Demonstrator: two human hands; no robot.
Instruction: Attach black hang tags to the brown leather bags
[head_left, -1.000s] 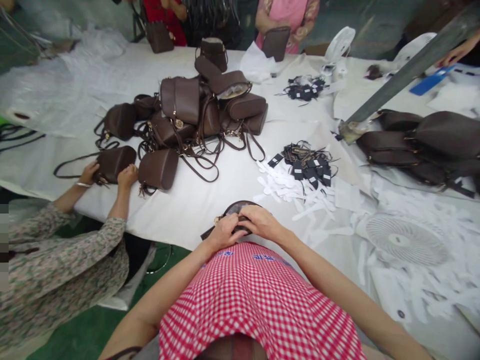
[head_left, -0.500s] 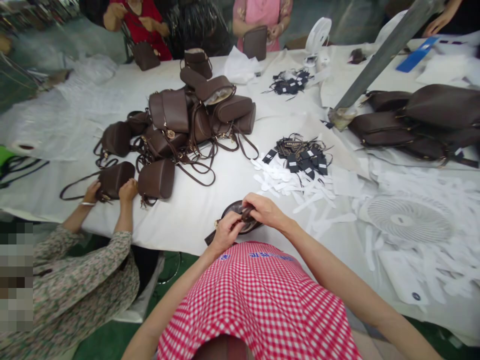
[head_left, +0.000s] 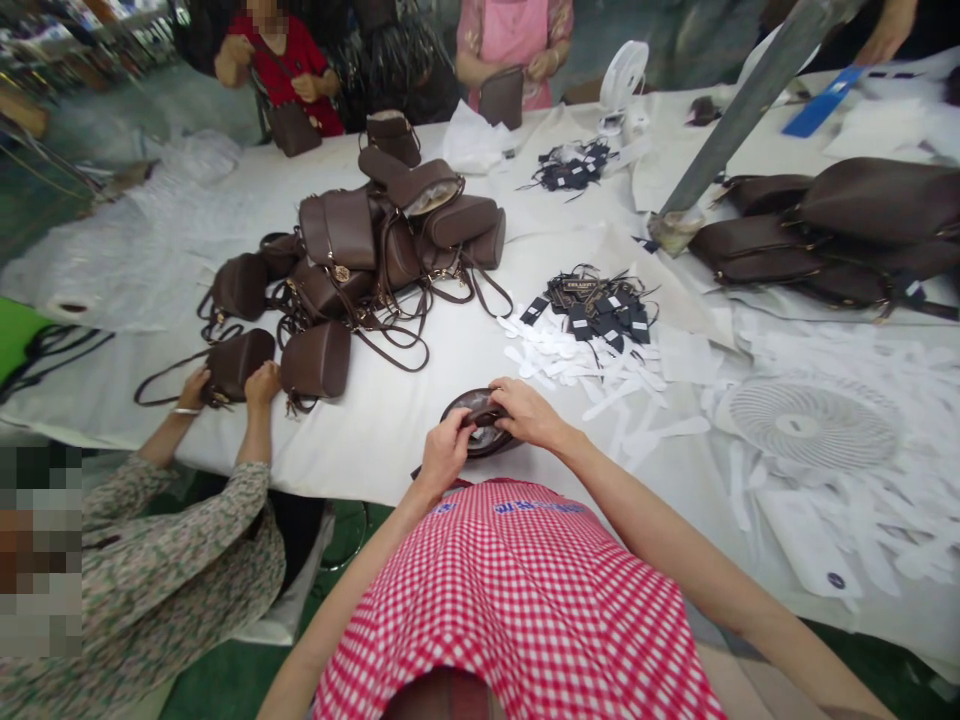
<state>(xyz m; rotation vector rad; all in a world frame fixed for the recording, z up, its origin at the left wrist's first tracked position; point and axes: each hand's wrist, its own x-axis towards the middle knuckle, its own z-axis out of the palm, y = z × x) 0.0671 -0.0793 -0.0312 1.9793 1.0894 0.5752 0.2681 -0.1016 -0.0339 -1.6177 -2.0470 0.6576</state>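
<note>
Close in front of my apron, a dark brown handbag (head_left: 450, 400) rests at the table's front edge with its top open and pale material inside. Across its opening, a curved brown strap (head_left: 482, 413) spans between my hands. The fingers of my left hand (head_left: 448, 452) pinch the strap's left end. At the other end, my right hand (head_left: 527, 412) grips it with thumb and fingers closed. The lower body of the bag is hidden by my hands and apron.
Brown handbags (head_left: 337, 230) are heaped left of centre, beside a co-worker's hands (head_left: 262, 383) on another bag. Black tags (head_left: 600, 305) and white strips (head_left: 547, 355) lie ahead to the right. A fan (head_left: 806, 425), a slanted metal post (head_left: 739, 130) and more bags (head_left: 877, 215) occupy the right.
My hands have shifted slightly apart, and the strap between them is stretched more openly across the bag's mouth. Across the table, the person in red has lowered one hand.
</note>
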